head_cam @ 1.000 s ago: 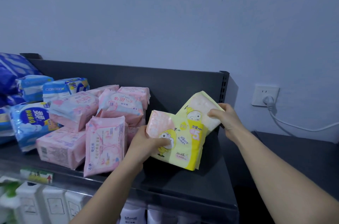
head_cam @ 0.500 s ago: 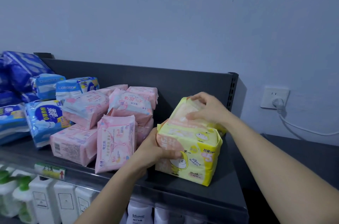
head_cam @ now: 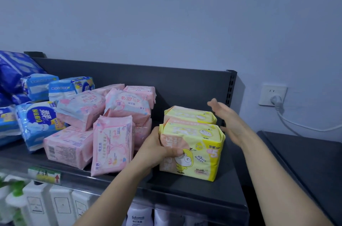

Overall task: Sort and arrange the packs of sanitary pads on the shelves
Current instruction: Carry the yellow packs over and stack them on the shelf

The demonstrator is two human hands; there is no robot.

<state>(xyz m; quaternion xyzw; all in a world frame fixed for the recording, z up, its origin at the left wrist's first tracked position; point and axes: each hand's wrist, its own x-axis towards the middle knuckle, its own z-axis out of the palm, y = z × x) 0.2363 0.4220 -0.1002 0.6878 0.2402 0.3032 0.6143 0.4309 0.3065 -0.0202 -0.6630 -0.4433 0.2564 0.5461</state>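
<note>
1. Task stock, front: the front yellow pack (head_cam: 196,153), soft plastic wrap printed with a cartoon figure, stands upright on the dark grey metal shelf (head_cam: 185,194), toward its right end and near the front edge.
2. Task stock, rear: the rear yellow pack (head_cam: 190,114), same kind, sits directly behind the front yellow pack and touches it, close to the shelf's back panel.
3. Holder: the left hand (head_cam: 157,149) grasps the front yellow pack at its left edge, thumb curled across the printed face; the other fingers are hidden behind the pack.
4. Free: the right hand (head_cam: 227,120) is released, fingers straight and together, palm turned toward the right ends of the 2 yellow packs. It is motion-blurred, so contact with the packs cannot be told.
5. Adjacent stock: the pink packs (head_cam: 112,144) form a heap just left of the left hand. 1 stands upright at the front, and the others lie stacked and tilted behind it.
6. Far left: blue and white packs (head_cam: 38,124), piled at the shelf's left end.
7. Below: white bottles (head_cam: 61,205) in a row under the shelf, and a green and white price label (head_cam: 44,174) on the front rail.
8. Wall, right: white socket (head_cam: 273,95) with a plug and cable.
</note>
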